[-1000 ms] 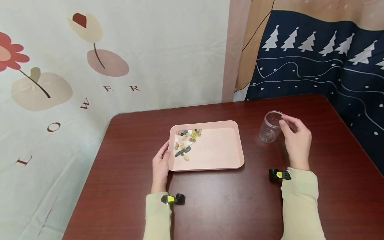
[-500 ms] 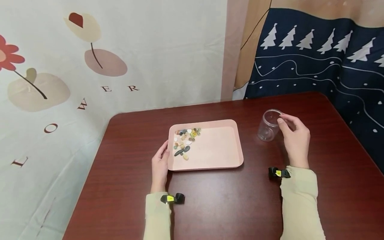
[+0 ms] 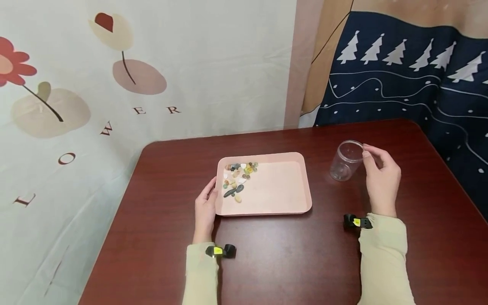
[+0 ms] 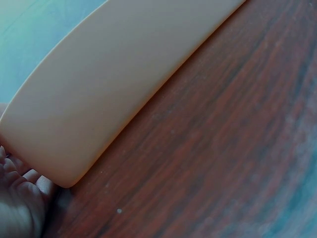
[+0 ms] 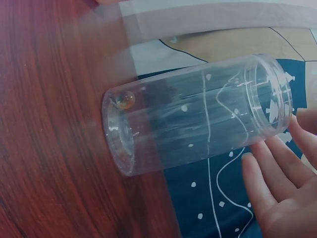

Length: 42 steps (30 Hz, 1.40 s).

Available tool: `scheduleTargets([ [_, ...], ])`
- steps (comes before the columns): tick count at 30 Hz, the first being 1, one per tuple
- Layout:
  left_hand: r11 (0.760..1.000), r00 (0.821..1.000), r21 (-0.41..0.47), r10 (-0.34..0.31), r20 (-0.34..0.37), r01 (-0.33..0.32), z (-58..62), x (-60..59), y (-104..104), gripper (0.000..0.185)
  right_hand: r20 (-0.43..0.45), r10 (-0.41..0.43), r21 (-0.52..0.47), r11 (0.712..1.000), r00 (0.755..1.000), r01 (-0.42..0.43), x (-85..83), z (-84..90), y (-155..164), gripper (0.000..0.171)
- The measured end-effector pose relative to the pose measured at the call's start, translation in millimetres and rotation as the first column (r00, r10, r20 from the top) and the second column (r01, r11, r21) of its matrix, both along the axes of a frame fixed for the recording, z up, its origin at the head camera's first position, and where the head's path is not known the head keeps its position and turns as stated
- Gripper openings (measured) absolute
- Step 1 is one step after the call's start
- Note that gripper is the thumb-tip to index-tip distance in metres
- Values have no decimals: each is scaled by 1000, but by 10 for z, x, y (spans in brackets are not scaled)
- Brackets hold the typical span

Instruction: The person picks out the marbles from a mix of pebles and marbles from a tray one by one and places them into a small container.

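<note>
A pink rectangular tray [image 3: 274,186] lies on the table with small mixed stones and glass beads [image 3: 238,180] gathered along its left side. My left hand [image 3: 205,214] holds the tray's left edge near the front corner; in the left wrist view, its fingers [image 4: 22,183] are against the tray's outer wall. To the tray's right is a clear plastic jar [image 3: 345,163], lidless, its mouth upward. With thumb and fingertips, my right hand [image 3: 383,182] holds the jar's rim from the right. A round glass bead [image 5: 125,100] shows at the jar's bottom in the right wrist view.
The dark red wooden table [image 3: 274,254] has rounded far corners. A pale cloth with flower prints [image 3: 213,63] hangs behind it, and a navy cloth with white trees [image 3: 396,84] hangs at the right. Each wrist wears a small black camera [image 3: 229,251].
The head view shifts slightly. Both hands keep their places, the left at the tray's edge and the right at the jar's rim, and the stones lie as before.
</note>
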<state>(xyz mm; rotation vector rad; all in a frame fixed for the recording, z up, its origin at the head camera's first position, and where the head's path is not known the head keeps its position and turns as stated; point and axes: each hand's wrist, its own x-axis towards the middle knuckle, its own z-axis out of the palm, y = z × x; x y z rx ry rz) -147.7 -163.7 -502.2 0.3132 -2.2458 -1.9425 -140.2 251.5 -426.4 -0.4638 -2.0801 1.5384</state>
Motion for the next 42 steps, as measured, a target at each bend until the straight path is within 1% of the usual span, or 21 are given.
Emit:
scheduleTargets([
  [2, 1000, 1000, -10, 1, -2, -1, 3, -2, 2, 34, -31, -24, -4, 1000, 999, 23, -2, 5, 4, 27],
  [5, 1000, 1000, -11, 4, -9, -4, 2, -1, 2, 34, -54, -57, -22, 998, 997, 56, -3, 3, 8, 25],
  [10, 1000, 1000, 2, -2, -12, 2, -1, -3, 3, 33, -108, -84, -52, 996, 991, 79, -9, 20, -3, 24],
  [14, 1000, 1000, 3, 5, 0, -5, -1, 0, 5, 33, -169, -80, -80, 995, 982, 67, 8, 106, -38, 23],
  [19, 1000, 1000, 2, 7, 5, -7, 4, -8, 10, 33, -242, -54, -126, 992, 969, 24, 65, 246, -106, 22],
  [21, 1000, 1000, 8, -2, 2, 2, 6, -14, 11, 33, -254, -43, -117, 993, 966, 14, 79, 280, -130, 23],
  [24, 1000, 1000, 11, 1, 3, -1, 11, -15, 15, 33, -250, -22, -82, 997, 968, 2, 88, 294, -156, 24],
  [29, 1000, 1000, 12, -7, -17, 7, 5, -8, 19, 33, -232, 1, -21, 1000, 973, -6, 77, 251, -167, 25],
  [34, 1000, 999, 19, -23, -39, 23, 0, -7, 22, 33, -208, 0, -9, 1000, 978, -1, 64, 209, -165, 24],
  [42, 1000, 1000, 13, -15, -15, 15, 12, 1, 5, 34, -184, 24, 18, 1000, 983, -21, 57, 217, -230, 25],
])
